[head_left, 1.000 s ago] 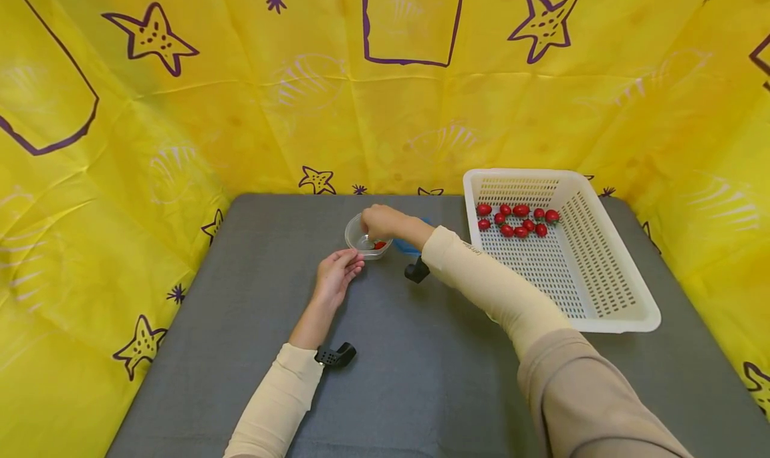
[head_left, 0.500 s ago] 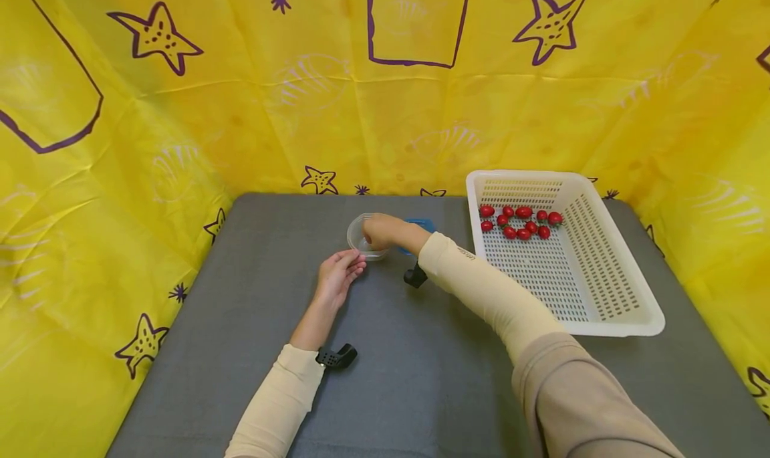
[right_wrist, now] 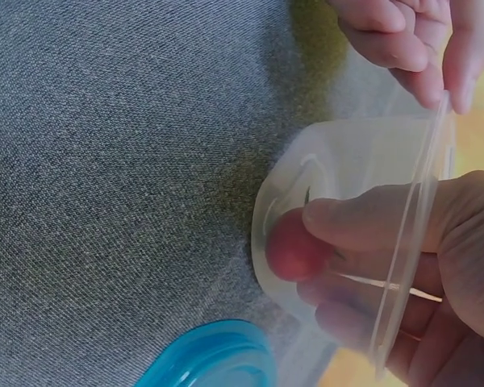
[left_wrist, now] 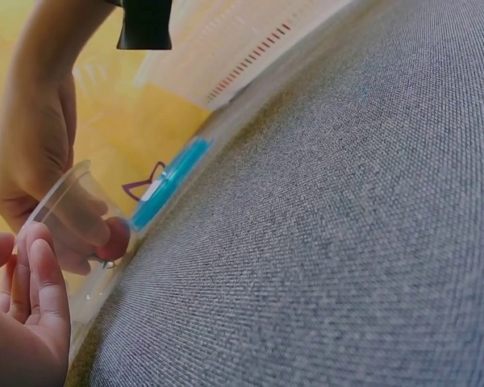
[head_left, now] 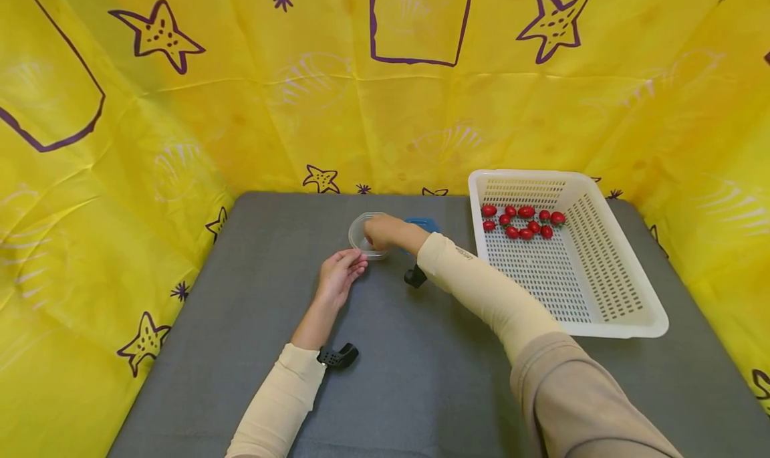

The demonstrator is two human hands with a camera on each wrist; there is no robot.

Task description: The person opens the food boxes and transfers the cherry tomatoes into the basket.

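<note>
A clear round plastic container [head_left: 356, 235] stands on the grey cloth. My left hand [head_left: 338, 276] pinches its near rim between thumb and fingertips. Reaching down inside it from the right is my right hand [head_left: 386, 232], which hides part of the interior in the head view. In the right wrist view, the thumb and fingers of that hand hold a red cherry tomato [right_wrist: 294, 246] with a green stem, low in the container. The left wrist view shows the same tomato [left_wrist: 114, 238] through the clear wall. A blue lid [head_left: 424, 224] lies just right of the container, partly behind my right wrist.
A white slotted basket [head_left: 619, 257] stands at the right, with several cherry tomatoes [head_left: 526, 212] gathered toward its back left. Yellow patterned cloth [head_left: 271, 124] hangs around the back and sides of the grey-covered table [head_left: 397, 378].
My right hand has moved slightly and now covers the red spot seen in the container a second ago. The left hand keeps its place on the rim. The head view shifts slightly.
</note>
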